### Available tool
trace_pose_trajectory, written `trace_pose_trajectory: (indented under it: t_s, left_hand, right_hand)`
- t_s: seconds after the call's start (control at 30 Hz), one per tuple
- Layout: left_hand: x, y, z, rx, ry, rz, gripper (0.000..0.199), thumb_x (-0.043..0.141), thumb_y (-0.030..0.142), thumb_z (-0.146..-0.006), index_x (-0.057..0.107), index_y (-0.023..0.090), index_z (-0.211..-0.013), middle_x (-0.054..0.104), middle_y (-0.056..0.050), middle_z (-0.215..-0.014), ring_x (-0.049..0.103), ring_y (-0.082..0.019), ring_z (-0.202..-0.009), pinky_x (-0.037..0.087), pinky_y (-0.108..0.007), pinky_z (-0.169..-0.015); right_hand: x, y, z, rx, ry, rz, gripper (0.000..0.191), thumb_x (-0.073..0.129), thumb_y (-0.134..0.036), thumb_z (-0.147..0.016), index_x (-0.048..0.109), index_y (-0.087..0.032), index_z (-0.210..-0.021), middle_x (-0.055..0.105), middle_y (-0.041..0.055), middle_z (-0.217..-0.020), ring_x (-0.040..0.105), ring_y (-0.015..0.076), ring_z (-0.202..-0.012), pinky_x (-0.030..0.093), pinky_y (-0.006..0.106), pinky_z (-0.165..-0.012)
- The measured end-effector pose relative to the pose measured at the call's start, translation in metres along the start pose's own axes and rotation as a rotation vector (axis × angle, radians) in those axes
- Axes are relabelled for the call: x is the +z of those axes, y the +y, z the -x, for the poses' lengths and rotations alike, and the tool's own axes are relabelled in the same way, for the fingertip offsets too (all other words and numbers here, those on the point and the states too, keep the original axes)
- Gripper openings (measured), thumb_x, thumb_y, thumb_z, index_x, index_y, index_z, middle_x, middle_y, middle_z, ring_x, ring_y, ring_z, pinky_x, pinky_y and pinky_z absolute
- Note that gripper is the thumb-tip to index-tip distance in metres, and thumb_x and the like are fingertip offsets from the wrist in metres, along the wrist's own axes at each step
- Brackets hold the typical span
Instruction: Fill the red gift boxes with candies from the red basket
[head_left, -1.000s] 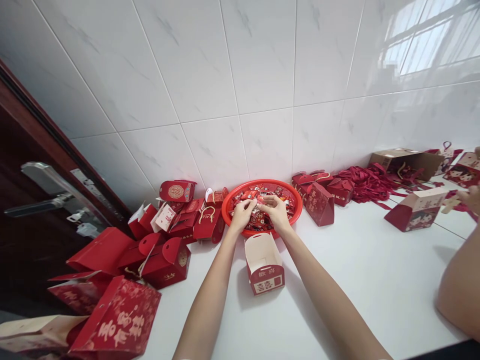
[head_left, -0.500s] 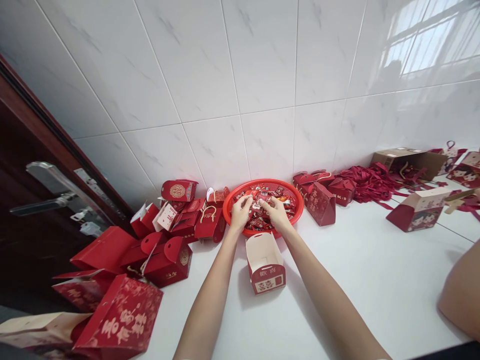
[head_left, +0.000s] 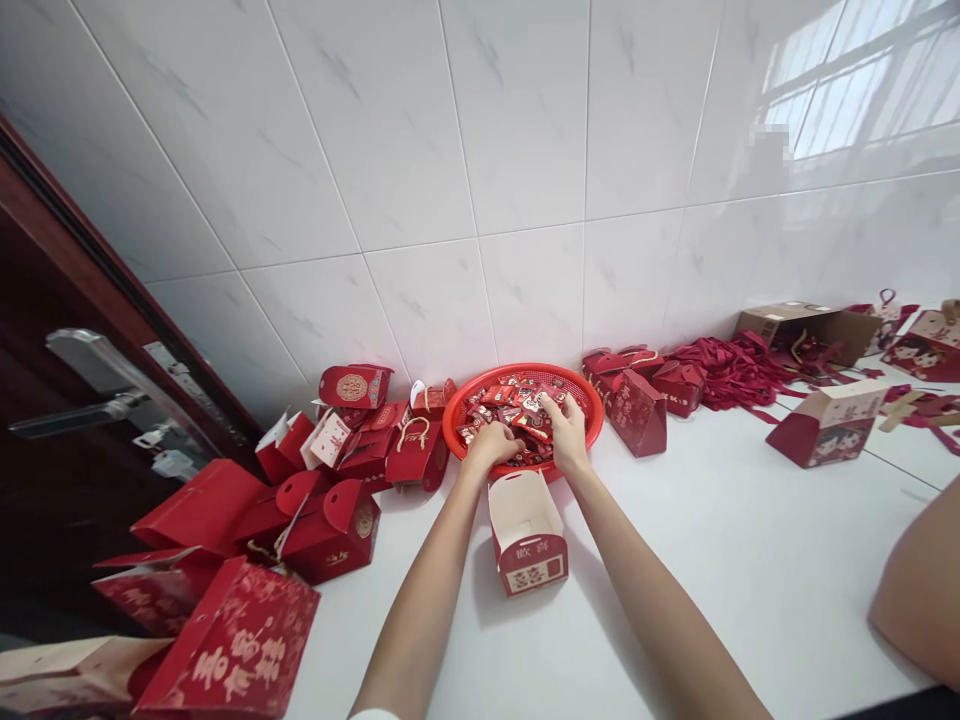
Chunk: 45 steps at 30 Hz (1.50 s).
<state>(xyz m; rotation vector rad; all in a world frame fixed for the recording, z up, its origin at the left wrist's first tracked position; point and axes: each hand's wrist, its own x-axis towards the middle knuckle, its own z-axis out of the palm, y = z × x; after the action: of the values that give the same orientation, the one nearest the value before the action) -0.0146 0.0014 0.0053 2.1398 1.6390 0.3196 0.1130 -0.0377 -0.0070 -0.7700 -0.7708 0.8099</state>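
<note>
A red plastic basket (head_left: 598, 418) holds many small sweets in red wrappers (head_left: 504, 396). My left hand (head_left: 493, 444) reaches over its near left rim, fingers curled down among the sweets; what they grip, if anything, is hidden. At the right side of the basket, my right hand (head_left: 568, 428) pinches a red-wrapped sweet (head_left: 534, 402) between thumb and fingers. Just in front of the basket, between my forearms, stands an open red and cream gift box (head_left: 529, 545), its top gaping and its pale inside showing.
Several red gift boxes (head_left: 330, 530) crowd the left side near a dark door (head_left: 45, 400). Right of the basket are more red boxes (head_left: 637, 410), a heap of dark red ribbons (head_left: 731, 370) and a cardboard box (head_left: 840, 335). Another person's bare limb (head_left: 919, 590) is at the right edge.
My left hand has moved lower and nearer in the basket, down among the sweets. My right hand has shifted slightly right, away from the left one. The view has tilted slightly.
</note>
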Motion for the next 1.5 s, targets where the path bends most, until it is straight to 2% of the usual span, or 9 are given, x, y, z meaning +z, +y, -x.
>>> trace_pose_trajectory:
  t_s: [0.2,0.33,0.53,0.63,0.83,1.03,1.13,1.27,1.5]
  left_hand:
    - [0.003,-0.006,-0.006,0.110,-0.179,0.094,0.014,0.075,0.026,-0.057,0.076,0.021,-0.070,0.076,-0.002,-0.077,0.068,-0.022,-0.076,0.049,-0.025,-0.065]
    - [0.004,-0.010,-0.012,0.153,-0.216,0.266,0.040,0.070,0.006,-0.047,0.078,0.020,-0.083,0.077,-0.002,-0.086,0.069,-0.024,-0.085,0.052,-0.025,-0.070]
    - [0.001,-0.016,-0.013,0.217,-0.059,0.768,0.043,0.068,0.002,-0.050,0.077,0.018,-0.089,0.076,-0.004,-0.103,0.067,-0.025,-0.105,0.054,-0.034,-0.089]
    - [-0.002,-0.014,-0.010,0.174,0.057,0.885,0.043,0.071,0.003,-0.053,0.075,0.019,-0.093,0.075,-0.006,-0.108,0.065,-0.025,-0.110,0.052,-0.036,-0.095]
    - [-0.002,-0.010,-0.009,0.086,0.169,0.963,0.036,0.067,0.005,-0.061,0.073,0.019,-0.094,0.074,-0.006,-0.107,0.066,-0.023,-0.107,0.050,-0.035,-0.097]
    - [-0.002,-0.015,-0.011,0.063,0.174,0.992,0.055,0.054,0.000,-0.061,0.067,0.019,-0.111,0.072,-0.007,-0.105,0.066,-0.020,-0.101,0.054,-0.025,-0.077]
    - [-0.002,-0.017,-0.010,0.090,0.215,0.991,0.062,0.055,-0.001,-0.056,0.065,0.020,-0.113,0.068,-0.008,-0.115,0.063,-0.022,-0.110,0.054,-0.027,-0.079]
    - [-0.003,-0.017,-0.008,0.185,0.265,1.007,0.064,0.061,0.000,-0.054,0.064,0.020,-0.114,0.068,-0.008,-0.118,0.058,-0.024,-0.121,0.052,-0.032,-0.093]
    - [-0.004,-0.018,-0.001,0.322,0.331,1.094,0.060,0.079,0.023,-0.061,0.062,0.018,-0.118,0.070,-0.009,-0.111,0.065,-0.024,-0.110,0.051,-0.036,-0.097]
  right_hand:
    - [0.003,-0.010,0.000,0.165,-0.008,-0.182,0.027,0.079,-0.039,-0.065,0.065,-0.021,-0.079,0.069,-0.0013,-0.080,0.064,0.0180,-0.078,0.054,0.030,-0.072]
    - [0.002,-0.016,-0.002,0.289,0.010,-0.273,0.027,0.082,-0.035,-0.060,0.065,-0.021,-0.076,0.070,-0.0013,-0.078,0.066,0.0184,-0.074,0.054,0.028,-0.062]
    - [0.004,-0.023,-0.004,0.353,0.094,-0.342,0.025,0.082,-0.029,-0.057,0.063,-0.021,-0.071,0.068,-0.0040,-0.071,0.063,0.0144,-0.065,0.052,0.024,-0.054]
    - [0.005,-0.027,-0.003,0.381,0.107,-0.351,0.025,0.082,-0.027,-0.057,0.063,-0.021,-0.072,0.069,-0.0035,-0.073,0.065,0.0151,-0.067,0.054,0.025,-0.055]
    - [0.004,-0.025,-0.003,0.376,0.102,-0.330,0.025,0.081,-0.027,-0.057,0.062,-0.022,-0.071,0.067,-0.0047,-0.071,0.064,0.0149,-0.066,0.053,0.024,-0.054]
    - [0.004,-0.022,-0.003,0.368,0.077,-0.326,0.023,0.080,-0.027,-0.058,0.066,-0.022,-0.075,0.068,-0.0037,-0.077,0.065,0.0156,-0.070,0.055,0.025,-0.056]
    - [0.004,-0.020,-0.004,0.350,0.069,-0.315,0.023,0.081,-0.028,-0.058,0.066,-0.022,-0.075,0.068,-0.0033,-0.080,0.065,0.0162,-0.073,0.056,0.026,-0.059]
    - [0.003,-0.018,-0.004,0.351,0.038,-0.300,0.025,0.082,-0.031,-0.059,0.066,-0.022,-0.075,0.070,-0.0023,-0.079,0.065,0.0174,-0.072,0.055,0.027,-0.059]
    - [0.006,-0.020,0.000,0.291,-0.151,-0.185,0.032,0.085,-0.039,-0.057,0.071,-0.021,-0.079,0.072,-0.0012,-0.078,0.067,0.0182,-0.076,0.053,0.027,-0.067]
